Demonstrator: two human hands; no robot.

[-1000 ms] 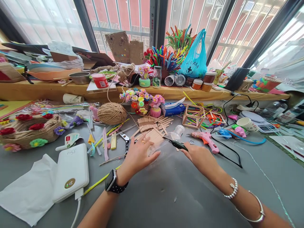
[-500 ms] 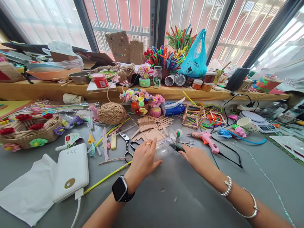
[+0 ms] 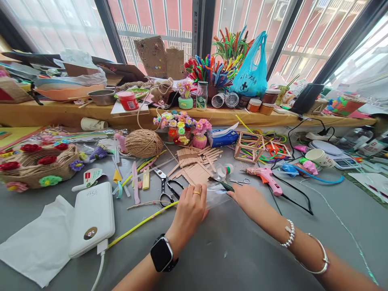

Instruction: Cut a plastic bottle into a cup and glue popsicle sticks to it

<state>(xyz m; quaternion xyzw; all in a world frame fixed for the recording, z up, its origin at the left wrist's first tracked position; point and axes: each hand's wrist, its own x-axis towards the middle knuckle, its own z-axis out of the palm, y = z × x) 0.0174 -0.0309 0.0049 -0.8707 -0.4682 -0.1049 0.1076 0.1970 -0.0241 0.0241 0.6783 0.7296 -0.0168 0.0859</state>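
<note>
My left hand point(image 3: 190, 208), a watch on its wrist, is closed around one end of a clear plastic piece point(image 3: 217, 199) that looks like a cut bottle body. Its thumb is mostly hidden. From the right, my right hand point(image 3: 250, 200) grips a dark green craft knife point(image 3: 226, 186), whose dark blade lies along the plastic's upper edge. I cannot tell how deep the blade goes. Just beyond the knife lies a clear bottle top point(image 3: 222, 173) with a green and white cap. Small scissors point(image 3: 242, 181) rest beside it, and black-handled scissors point(image 3: 165, 188) lie left of my left hand.
Wooden craft sticks point(image 3: 194, 161) and a twine ball point(image 3: 144, 143) are behind my hands. A pink glue gun point(image 3: 266, 178) with its cord lies right. At left stand a white power bank point(image 3: 92, 226) and a flower-trimmed twine basket point(image 3: 57, 171). A crowded shelf point(image 3: 169, 117) runs behind.
My left hand has moved slightly right and closed its fingers more around the plastic, which has turned. The knife has tilted, and its blade now shows above the plastic.
</note>
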